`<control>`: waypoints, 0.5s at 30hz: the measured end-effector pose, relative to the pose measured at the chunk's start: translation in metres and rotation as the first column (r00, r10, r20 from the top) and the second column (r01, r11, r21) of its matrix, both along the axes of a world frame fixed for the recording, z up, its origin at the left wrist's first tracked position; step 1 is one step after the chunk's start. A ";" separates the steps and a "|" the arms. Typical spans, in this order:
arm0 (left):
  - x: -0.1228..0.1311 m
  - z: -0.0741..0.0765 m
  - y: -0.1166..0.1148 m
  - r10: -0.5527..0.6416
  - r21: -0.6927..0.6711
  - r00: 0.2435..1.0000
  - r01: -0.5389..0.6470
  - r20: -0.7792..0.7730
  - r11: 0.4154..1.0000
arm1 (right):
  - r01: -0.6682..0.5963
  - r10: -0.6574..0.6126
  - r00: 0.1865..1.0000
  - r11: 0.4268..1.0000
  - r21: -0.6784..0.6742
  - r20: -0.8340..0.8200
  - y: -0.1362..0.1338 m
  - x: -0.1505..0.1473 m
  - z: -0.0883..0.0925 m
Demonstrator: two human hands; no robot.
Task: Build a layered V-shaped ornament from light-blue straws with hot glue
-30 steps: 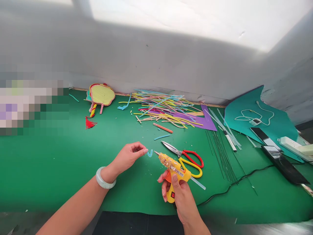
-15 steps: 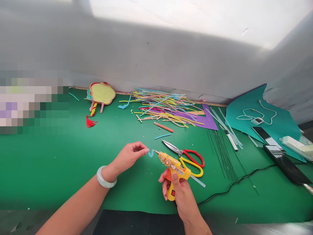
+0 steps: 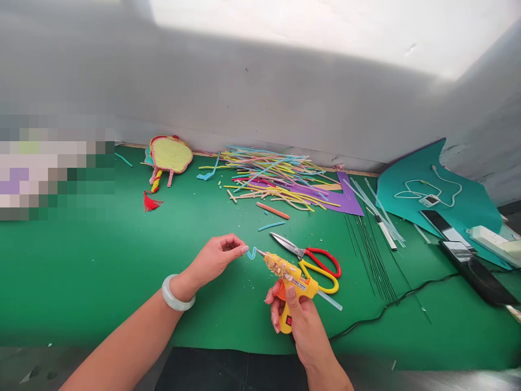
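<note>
Between thumb and fingertips, my left hand (image 3: 217, 260) pinches a short bent blue strip (image 3: 252, 253), which looks like a piece of pipe cleaner. My right hand (image 3: 299, 315) is wrapped round the handle of a yellow glue gun (image 3: 291, 274), its fingers at the orange trigger. The gun's metal tip points left and sits at the free end of the blue strip; whether they touch I cannot tell. A clear glue stick (image 3: 330, 300) sticks out of the gun's rear. Just behind the gun lie scissors (image 3: 301, 252) with one red and one yellow handle.
A heap of coloured strips (image 3: 277, 174) lies at the back on purple sheet (image 3: 350, 195). At back left is a yellow craft piece (image 3: 171, 155) with a red tassel (image 3: 152, 202). Green wires (image 3: 372, 260), a black cable (image 3: 382, 312) and phones (image 3: 476, 271) are to the right.
Both hands stay almost where they were. The blue strip's free end seems slightly more curved beside the glue gun's tip.
</note>
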State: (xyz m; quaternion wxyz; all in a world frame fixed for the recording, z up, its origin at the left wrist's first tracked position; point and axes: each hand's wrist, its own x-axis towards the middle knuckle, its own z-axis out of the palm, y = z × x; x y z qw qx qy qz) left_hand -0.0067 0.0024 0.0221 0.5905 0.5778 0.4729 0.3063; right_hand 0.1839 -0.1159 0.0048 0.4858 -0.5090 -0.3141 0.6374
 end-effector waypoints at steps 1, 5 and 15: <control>0.000 0.000 0.000 -0.001 -0.002 1.000 0.001 0.001 1.000 | -0.006 0.006 1.000 1.000 0.002 -0.006 0.000 0.001 -0.001; 0.000 0.000 0.001 0.000 -0.004 1.000 0.000 0.010 1.000 | -0.013 0.013 1.000 1.000 0.003 -0.010 -0.001 0.002 -0.002; 0.000 0.000 0.000 0.014 -0.007 1.000 -0.014 0.019 1.000 | -0.038 0.038 0.999 0.999 0.008 -0.001 -0.001 0.002 -0.004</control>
